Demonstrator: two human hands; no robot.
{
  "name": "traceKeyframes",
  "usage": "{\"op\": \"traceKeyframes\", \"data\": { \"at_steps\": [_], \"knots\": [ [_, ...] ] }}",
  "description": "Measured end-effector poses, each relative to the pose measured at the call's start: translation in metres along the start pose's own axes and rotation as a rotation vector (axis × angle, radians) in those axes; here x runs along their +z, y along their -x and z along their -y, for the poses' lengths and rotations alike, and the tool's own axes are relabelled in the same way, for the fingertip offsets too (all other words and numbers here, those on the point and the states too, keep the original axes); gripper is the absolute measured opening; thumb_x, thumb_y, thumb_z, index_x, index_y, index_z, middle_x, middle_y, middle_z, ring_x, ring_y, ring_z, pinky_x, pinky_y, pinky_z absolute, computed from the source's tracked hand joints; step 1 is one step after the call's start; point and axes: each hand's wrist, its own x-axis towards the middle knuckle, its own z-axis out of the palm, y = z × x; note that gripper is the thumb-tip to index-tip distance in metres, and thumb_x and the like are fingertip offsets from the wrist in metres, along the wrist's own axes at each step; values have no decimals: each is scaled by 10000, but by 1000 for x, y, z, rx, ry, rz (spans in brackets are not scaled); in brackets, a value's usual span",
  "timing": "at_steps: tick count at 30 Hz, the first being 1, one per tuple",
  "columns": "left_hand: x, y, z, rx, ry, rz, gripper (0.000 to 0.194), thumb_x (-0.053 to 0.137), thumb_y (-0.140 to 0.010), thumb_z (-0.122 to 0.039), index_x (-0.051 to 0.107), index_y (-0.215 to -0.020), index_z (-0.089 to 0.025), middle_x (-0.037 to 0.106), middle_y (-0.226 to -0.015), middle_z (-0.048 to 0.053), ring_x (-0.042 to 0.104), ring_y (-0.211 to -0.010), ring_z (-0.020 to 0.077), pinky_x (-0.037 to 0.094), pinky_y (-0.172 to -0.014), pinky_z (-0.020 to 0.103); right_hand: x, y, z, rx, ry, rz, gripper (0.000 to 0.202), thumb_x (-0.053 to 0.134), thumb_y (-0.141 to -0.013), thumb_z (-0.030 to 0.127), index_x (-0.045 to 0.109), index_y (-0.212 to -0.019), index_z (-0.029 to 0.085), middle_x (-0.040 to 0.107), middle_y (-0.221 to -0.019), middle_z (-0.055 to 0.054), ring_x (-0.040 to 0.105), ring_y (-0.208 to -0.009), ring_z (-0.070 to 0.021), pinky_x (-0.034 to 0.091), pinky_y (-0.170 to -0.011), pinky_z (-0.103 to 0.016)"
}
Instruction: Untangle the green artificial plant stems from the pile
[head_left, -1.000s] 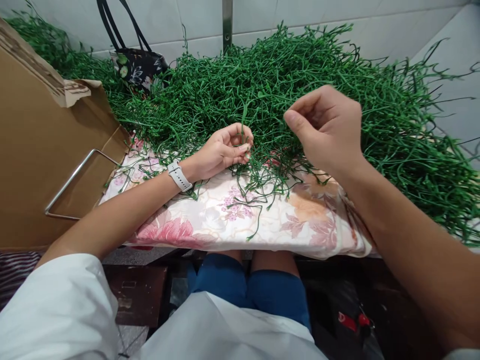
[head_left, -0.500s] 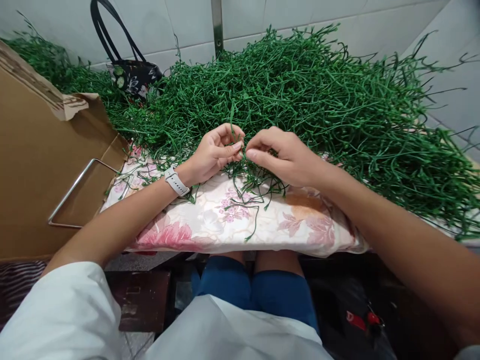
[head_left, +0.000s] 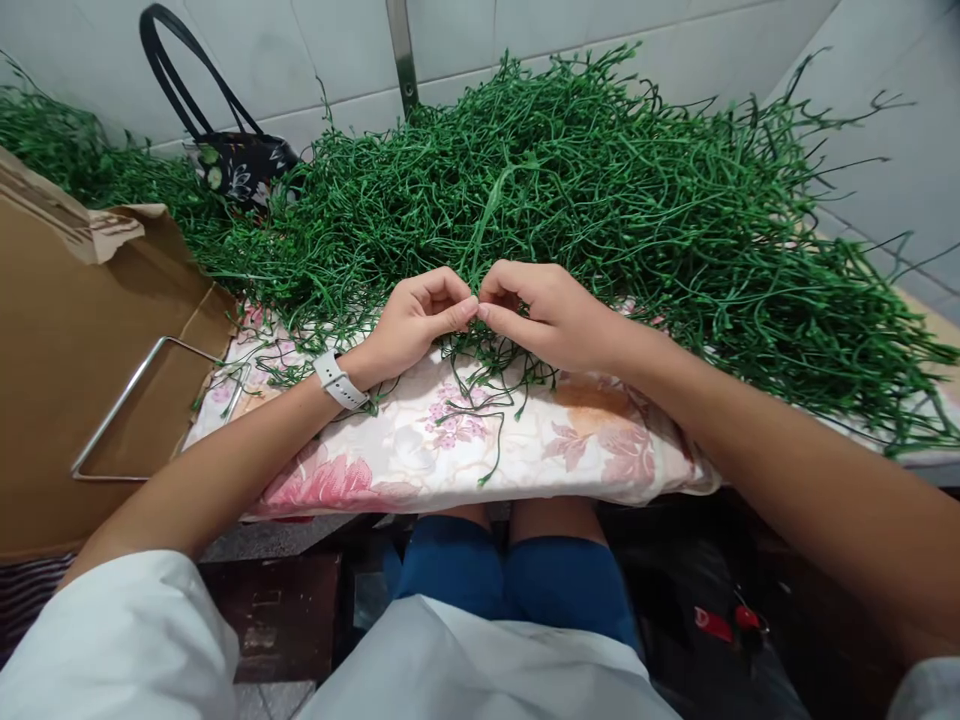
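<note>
My left hand [head_left: 427,312], with a white watch strap at its wrist, is closed in a pinch on a thin green stem [head_left: 491,205] that rises from the fingertips over the pile. Against it, my right hand [head_left: 544,310] pinches at the same spot, thumb and forefinger pressed together; what it holds is too small to make out. Behind both hands spreads a big heap of green stems [head_left: 600,160] with small tips. Several loose stems lie below the hands on the flowered cloth [head_left: 420,450].
At the left stands an open cardboard box [head_left: 90,350] with a metal wire frame [head_left: 124,400] beside it. A black flowered handbag [head_left: 244,165] sits at the back left, near the tiled wall [head_left: 330,50]. The cloth's front edge is just above my knees.
My hands have come together at the fingertips, where a small gap was before. A light green stem now stretches up from them. The whole view has shifted slightly.
</note>
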Motion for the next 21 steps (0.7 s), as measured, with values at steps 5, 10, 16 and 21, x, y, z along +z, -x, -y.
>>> {"op": "traceKeyframes", "data": {
  "at_steps": [5,10,16,21],
  "knots": [
    [2,4,-2,33,-48,49,408,817,-874,-501,625,-768,-157,599,-736,-14,550,-699,85,441,-677,228,0,-2,2,14,-16,83,173,507,-949,177,425,-800,208,439,-691,38,364,-610,-99,297,-581,-244],
    [10,9,-1,-4,3,75,419,785,-890,-528,565,-808,-181,565,-752,-27,590,-706,99,498,-683,238,0,-3,1,15,-47,124,184,494,-928,187,400,-773,217,429,-656,44,361,-589,-101,280,-575,-250],
    [-2,-1,4,-83,205,-48,249,622,-985,-344,467,-847,-206,666,-719,-31,693,-678,111,563,-714,257,-6,-1,4,66,-280,100,200,467,-972,173,477,-776,207,515,-706,20,438,-638,-107,362,-628,-264],
    [-13,-11,-4,-126,172,-305,237,477,-1077,-264,408,-855,-221,606,-662,-71,592,-536,47,490,-573,173,-14,-7,-6,144,-243,-419,244,612,-1007,317,503,-802,241,491,-715,0,430,-632,-146,373,-630,-323]
  ]
}}
